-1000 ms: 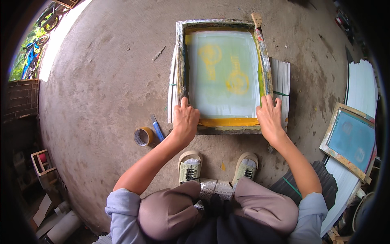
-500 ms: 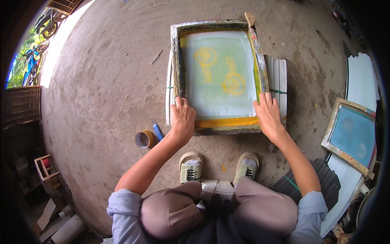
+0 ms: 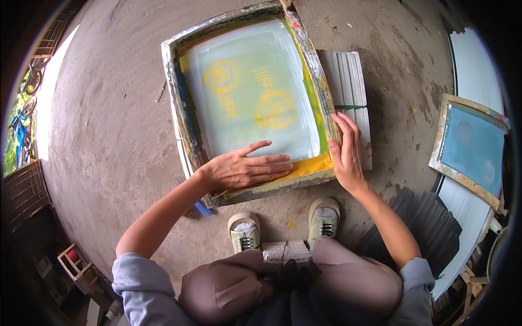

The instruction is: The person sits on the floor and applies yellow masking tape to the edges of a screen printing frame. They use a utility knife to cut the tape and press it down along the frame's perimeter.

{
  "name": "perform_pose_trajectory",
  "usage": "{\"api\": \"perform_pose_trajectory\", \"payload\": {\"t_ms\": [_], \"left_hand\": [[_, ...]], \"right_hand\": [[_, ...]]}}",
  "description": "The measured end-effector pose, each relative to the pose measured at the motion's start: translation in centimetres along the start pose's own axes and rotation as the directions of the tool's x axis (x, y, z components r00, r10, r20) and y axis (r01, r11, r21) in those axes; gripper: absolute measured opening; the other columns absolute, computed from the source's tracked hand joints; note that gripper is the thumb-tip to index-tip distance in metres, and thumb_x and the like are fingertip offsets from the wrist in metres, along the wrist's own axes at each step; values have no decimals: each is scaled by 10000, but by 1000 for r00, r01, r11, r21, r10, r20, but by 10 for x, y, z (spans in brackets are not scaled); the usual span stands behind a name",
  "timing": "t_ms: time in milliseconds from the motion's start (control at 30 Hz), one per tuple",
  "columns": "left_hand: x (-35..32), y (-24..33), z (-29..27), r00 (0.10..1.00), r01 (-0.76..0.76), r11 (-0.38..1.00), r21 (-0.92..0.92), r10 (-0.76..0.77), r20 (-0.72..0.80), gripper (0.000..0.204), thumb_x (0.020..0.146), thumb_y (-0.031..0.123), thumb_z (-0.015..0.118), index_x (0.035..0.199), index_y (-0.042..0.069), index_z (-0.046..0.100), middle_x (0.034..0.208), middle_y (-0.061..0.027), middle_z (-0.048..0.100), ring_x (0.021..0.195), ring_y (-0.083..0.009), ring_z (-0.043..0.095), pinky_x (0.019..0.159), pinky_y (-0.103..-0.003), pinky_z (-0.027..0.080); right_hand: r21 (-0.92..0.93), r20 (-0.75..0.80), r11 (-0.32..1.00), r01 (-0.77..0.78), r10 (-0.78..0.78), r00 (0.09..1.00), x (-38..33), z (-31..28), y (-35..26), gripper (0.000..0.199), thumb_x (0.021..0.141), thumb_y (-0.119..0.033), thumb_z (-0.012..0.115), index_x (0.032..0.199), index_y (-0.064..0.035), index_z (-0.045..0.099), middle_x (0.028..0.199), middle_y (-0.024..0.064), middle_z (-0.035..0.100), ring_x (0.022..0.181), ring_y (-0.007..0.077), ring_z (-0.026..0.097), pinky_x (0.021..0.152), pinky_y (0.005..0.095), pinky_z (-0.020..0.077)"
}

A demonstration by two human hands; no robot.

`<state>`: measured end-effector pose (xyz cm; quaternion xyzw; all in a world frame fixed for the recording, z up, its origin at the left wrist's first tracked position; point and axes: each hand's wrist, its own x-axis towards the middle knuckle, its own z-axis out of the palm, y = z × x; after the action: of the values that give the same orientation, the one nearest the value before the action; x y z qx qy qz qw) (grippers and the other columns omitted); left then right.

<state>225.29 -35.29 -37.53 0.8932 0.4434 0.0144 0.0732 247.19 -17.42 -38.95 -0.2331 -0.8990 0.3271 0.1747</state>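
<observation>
A wooden screen-printing frame (image 3: pixel 314 68) is tilted, its left side low toward me. Its pale green mesh (image 3: pixel 239 70) carries yellow, smeared-looking circular designs and lettering. My left hand (image 3: pixel 244 169) lies palm down over the near inner edge, fingers stretched out across the mesh and an orange-brown tape strip (image 3: pixel 311 165). At the near right, my right hand (image 3: pixel 348 155) grips the right rail, fingers along its outside and thumb toward the inside. Under the frame sits a bundle of whitish ridged sheets (image 3: pixel 343 79) tied with a green strap.
A blue cutter (image 3: pixel 203 208) pokes out by the frame's near left corner. Another screen with blue mesh (image 3: pixel 472 146) leans at right, near black corrugated sheets (image 3: pixel 413 233) and a long white panel (image 3: pixel 478 70). My shoes (image 3: pixel 324 217) stand close in front.
The frame has turned anticlockwise and shifted left and nearer in view. My left hand has let go of the left rail and spread over the near edge. The tape roll is now hidden.
</observation>
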Motion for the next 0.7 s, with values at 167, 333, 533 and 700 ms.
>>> {"api": "perform_pose_trajectory", "payload": {"t_ms": [167, 333, 533, 700], "left_hand": [[28, -8, 14, 998, -25, 998, -51, 22, -61, 523, 869, 249, 466, 1387, 196, 424, 1507, 83, 291, 1398, -147, 244, 1159, -446, 196], [54, -8, 16, 994, 12, 997, -71, -20, -104, 493, 856, 264, 477, 1349, 249, 479, 1488, 91, 326, 1382, -162, 277, 1151, -455, 204], [71, -8, 12, 997, 29, 994, -105, -36, -68, 479, 848, 288, 503, 1326, 310, 502, 1462, 105, 343, 1369, -165, 266, 1142, -467, 226], [81, -2, 14, 992, 85, 996, -28, -87, -91, 473, 843, 269, 521, 1314, 321, 519, 1356, 104, 411, 1315, -157, 309, 1127, -466, 252]], "right_hand": [[-2, -2, 1000, 10, -10, 1000, -1, 3, 5, 463, 942, -136, 482, 1371, -36, 340, 1349, 179, 371, 1253, 337, 347, 1044, 449, 282], [32, -27, 999, 13, -12, 1000, 1, 5, 3, 488, 928, -103, 495, 1374, -11, 321, 1339, 190, 382, 1242, 348, 357, 1038, 449, 285], [51, -40, 999, 0, 2, 999, 1, 6, 5, 481, 928, -99, 496, 1372, -16, 329, 1339, 188, 391, 1235, 342, 366, 1032, 448, 288], [65, -58, 998, 4, 0, 998, 0, 7, 6, 474, 929, -101, 497, 1368, -20, 335, 1341, 188, 391, 1233, 341, 367, 1031, 447, 288]]}}
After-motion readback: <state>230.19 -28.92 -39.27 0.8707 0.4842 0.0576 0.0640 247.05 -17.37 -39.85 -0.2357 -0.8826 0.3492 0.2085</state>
